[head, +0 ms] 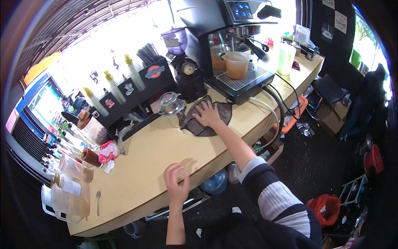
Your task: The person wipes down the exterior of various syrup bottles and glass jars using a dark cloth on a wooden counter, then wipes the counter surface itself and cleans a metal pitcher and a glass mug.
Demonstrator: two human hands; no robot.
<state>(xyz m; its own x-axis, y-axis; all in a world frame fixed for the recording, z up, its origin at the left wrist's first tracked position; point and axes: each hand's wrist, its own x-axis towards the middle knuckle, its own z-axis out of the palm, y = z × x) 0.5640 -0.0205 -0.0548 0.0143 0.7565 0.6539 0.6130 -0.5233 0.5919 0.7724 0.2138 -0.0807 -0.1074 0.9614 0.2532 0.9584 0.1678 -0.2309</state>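
My right hand (207, 115) lies flat, fingers spread, on a dark cloth (224, 112) on the wooden counter (149, 155). My left hand (177, 183) is over the counter's front edge, its fingers apart and slightly curled, holding nothing. Just left of the cloth stands a lidded metal and glass vessel (171, 104). Behind the cloth is a coffee grinder (189, 71) with a translucent bean hopper. To the right, an espresso machine (202, 15) carries a plastic measuring jug (237, 65) of brown liquid on its drip tray (258, 76).
A black organizer (124, 90) holds stacked cups and straws along the back. Bottles, a plastic pitcher (70, 200), a red packet (108, 151) and a spoon (98, 202) are at the left. Hoses (279, 109) hang over the front edge at right; a red-lined bin (323, 211) stands on the floor.
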